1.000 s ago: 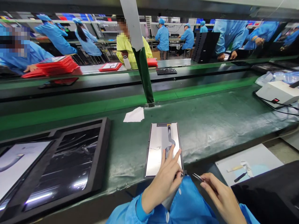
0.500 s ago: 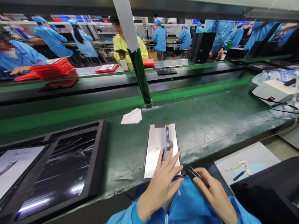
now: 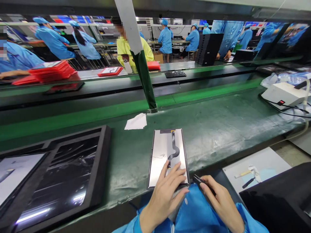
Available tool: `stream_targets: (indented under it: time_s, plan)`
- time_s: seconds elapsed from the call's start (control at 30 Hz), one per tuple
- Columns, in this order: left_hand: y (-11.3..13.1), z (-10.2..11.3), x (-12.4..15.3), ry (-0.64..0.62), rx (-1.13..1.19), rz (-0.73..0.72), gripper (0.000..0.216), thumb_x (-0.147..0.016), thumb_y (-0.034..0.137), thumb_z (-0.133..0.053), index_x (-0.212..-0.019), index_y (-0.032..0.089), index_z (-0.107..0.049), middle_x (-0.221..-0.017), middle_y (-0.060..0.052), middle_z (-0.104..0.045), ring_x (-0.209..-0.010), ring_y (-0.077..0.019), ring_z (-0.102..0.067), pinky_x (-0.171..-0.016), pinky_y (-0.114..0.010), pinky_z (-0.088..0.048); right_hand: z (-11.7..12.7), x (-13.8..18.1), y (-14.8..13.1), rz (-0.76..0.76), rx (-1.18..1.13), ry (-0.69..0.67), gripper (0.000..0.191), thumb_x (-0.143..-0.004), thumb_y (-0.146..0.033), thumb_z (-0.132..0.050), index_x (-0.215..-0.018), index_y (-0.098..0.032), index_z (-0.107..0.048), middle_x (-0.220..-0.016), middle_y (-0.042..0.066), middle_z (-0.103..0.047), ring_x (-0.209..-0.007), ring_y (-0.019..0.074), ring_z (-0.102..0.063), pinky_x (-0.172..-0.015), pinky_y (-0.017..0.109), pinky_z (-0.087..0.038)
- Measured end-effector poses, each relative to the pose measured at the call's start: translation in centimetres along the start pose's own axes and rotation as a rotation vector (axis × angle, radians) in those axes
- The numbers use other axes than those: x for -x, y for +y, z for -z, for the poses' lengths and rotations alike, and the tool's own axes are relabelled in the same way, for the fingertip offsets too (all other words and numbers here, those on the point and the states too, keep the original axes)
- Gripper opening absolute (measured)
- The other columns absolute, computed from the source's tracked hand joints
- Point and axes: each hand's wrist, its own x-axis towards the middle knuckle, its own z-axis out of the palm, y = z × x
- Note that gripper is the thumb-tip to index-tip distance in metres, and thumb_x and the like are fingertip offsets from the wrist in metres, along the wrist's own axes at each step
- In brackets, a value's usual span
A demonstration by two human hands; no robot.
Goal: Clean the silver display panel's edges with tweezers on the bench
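Note:
A display panel (image 3: 159, 176) with a silvery back lies on the green bench, its dark ribbon cable (image 3: 173, 142) curving down from the top edge. My left hand (image 3: 168, 191) rests over its lower part, fingers stretched out and slightly apart, covering the near end. Just off the panel's lower right corner, my right hand (image 3: 217, 197) is closed around dark tweezers (image 3: 206, 191), whose tips point up and left toward the panel.
A black foam tray (image 3: 107, 155) with glossy panels sits at left. White paper (image 3: 136, 122) lies near the post (image 3: 145, 84). A white machine (image 3: 282, 95) with cables stands at right. Tools lie on a white board (image 3: 230, 171). Co-workers occupy the far side, beyond a stack of red sleeves (image 3: 53, 71).
My left hand has slid slightly down the panel, showing more of the cable. The tweezers have turned in my right hand, their tips now closer together and farther left.

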Motion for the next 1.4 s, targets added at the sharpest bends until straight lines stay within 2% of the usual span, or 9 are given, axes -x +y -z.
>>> stream_targets:
  time_s: [0.07,0.17,0.3,0.43,0.53,0.73,1.0,1.17,1.4]
  plan:
    - [0.0,-0.6,0.1,-0.008,-0.079,0.006,0.03,-0.097,0.024,-0.054,-0.125,0.015,-0.054,-0.135,-0.016,-0.062,-0.136,-0.0299,-0.048,-0.118,-0.059,-0.027,-0.3,-0.3,0.1,-0.053,-0.057,0.022,0.027,-0.094,-0.048,-0.049,-0.096,-0.025,-0.063,-0.083,0.002,-0.071,-0.073,0.0198,-0.067,-0.069,0.027,-0.049]
    - [-0.2,-1.2,0.2,-0.035,-0.155,0.009,0.043,-0.097,0.024,-0.051,-0.139,0.013,-0.045,-0.145,-0.017,-0.052,-0.141,-0.031,-0.04,-0.116,-0.06,-0.031,-1.3,-1.0,-0.3,-0.172,-0.267,0.026,0.034,-0.083,-0.054,-0.063,-0.089,-0.021,-0.065,-0.074,0.001,-0.066,-0.063,0.0174,-0.06,-0.062,0.026,-0.047]
    - [-0.5,-1.5,0.4,-0.04,-0.176,-0.029,0.043,-0.097,0.019,-0.049,-0.139,0.012,-0.044,-0.145,-0.017,-0.052,-0.143,-0.0303,-0.036,-0.114,-0.058,-0.035,-3.7,-1.9,-0.8,-0.331,-0.609,0.018,0.044,-0.067,-0.059,-0.077,-0.076,-0.017,-0.068,-0.06,-0.002,-0.056,-0.052,0.0124,-0.047,-0.049,0.023,-0.039]
    - [-0.4,-1.5,0.5,-0.048,-0.184,-0.036,0.042,-0.097,0.018,-0.05,-0.138,0.009,-0.046,-0.145,-0.018,-0.052,-0.144,-0.0303,-0.035,-0.113,-0.058,-0.037,-5.7,-1.8,-0.4,-0.398,-0.744,0.124,0.044,-0.064,-0.059,-0.079,-0.07,-0.017,-0.067,-0.048,-0.009,-0.036,-0.043,0.0072,-0.027,-0.04,0.021,-0.024]
    - [-0.3,-1.5,0.4,-0.038,-0.18,-0.032,0.043,-0.097,0.016,-0.048,-0.139,0.01,-0.045,-0.145,-0.017,-0.052,-0.144,-0.0299,-0.033,-0.113,-0.058,-0.038,-6.2,-1.8,-0.1,-0.403,-0.762,0.181,0.037,-0.063,-0.053,-0.079,-0.065,-0.018,-0.066,-0.046,-0.011,-0.029,-0.043,0.0069,-0.021,-0.04,0.021,-0.022]
    - [-0.2,-1.3,0.3,-0.068,-0.191,-0.038,0.04,-0.097,0.015,-0.048,-0.136,0.007,-0.047,-0.145,-0.017,-0.052,-0.143,-0.0313,-0.035,-0.111,-0.06,-0.04,-6.5,-2.0,-0.3,-0.423,-0.748,0.219,0.026,-0.063,-0.042,-0.073,-0.06,-0.019,-0.062,-0.046,-0.011,-0.027,-0.044,0.0074,-0.02,-0.041,0.021,-0.022]
    - [-0.1,-1.3,0.4,-0.085,-0.187,-0.021,0.044,-0.096,0.015,-0.05,-0.139,0.008,-0.045,-0.147,-0.016,-0.05,-0.144,-0.0309,-0.034,-0.113,-0.059,-0.038,-6.4,-2.1,-1.7,-0.426,-0.674,0.275,0.027,-0.06,-0.043,-0.072,-0.054,-0.02,-0.059,-0.045,-0.009,-0.03,-0.045,0.0095,-0.027,-0.04,0.022,-0.023]
    - [-0.3,-1.4,0.5,-0.086,-0.177,-0.017,0.045,-0.096,0.016,-0.051,-0.14,0.009,-0.045,-0.146,-0.016,-0.051,-0.144,-0.0301,-0.033,-0.113,-0.059,-0.037,-6.1,-2.0,-2.7,-0.444,-0.674,0.296,0.036,-0.06,-0.052,-0.074,-0.056,-0.02,-0.059,-0.047,-0.009,-0.031,-0.046,0.0098,-0.029,-0.041,0.022,-0.027]
    - [-0.2,-1.4,0.4,-0.088,-0.169,-0.014,0.044,-0.097,0.016,-0.049,-0.14,0.01,-0.044,-0.147,-0.016,-0.05,-0.144,-0.0307,-0.034,-0.112,-0.06,-0.038,-6.4,-1.9,-2.5,-0.413,-0.643,0.314,0.037,-0.06,-0.054,-0.076,-0.059,-0.019,-0.064,-0.046,-0.008,-0.033,-0.046,0.0111,-0.032,-0.041,0.023,-0.029]
